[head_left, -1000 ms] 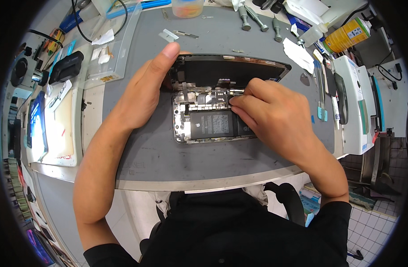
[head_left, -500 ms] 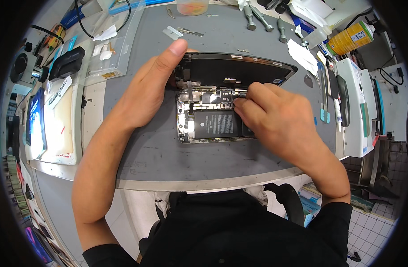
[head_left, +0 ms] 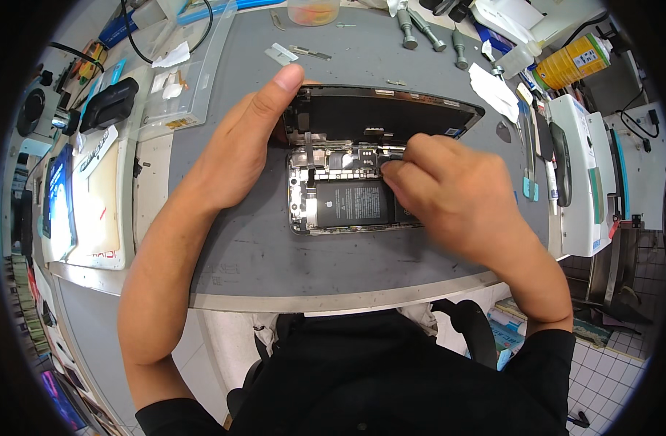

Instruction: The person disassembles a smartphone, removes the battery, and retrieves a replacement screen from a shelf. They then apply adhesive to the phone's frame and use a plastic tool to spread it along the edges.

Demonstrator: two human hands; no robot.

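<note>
Here, both hands (head_left: 453, 192) at an open phone (head_left: 353, 202).

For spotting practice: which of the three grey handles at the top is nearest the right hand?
The rightmost handle, lying apart; the other two handles lie close together, farther from the right hand.

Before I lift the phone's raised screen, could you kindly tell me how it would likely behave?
The screen looks thin and flat, so it is probably stiff but fragile. It stands tilted, steadied by the left hand, so it may tip if released. A ribbon at its left end seems to reach the phone body, so tugging might tear it.
</note>
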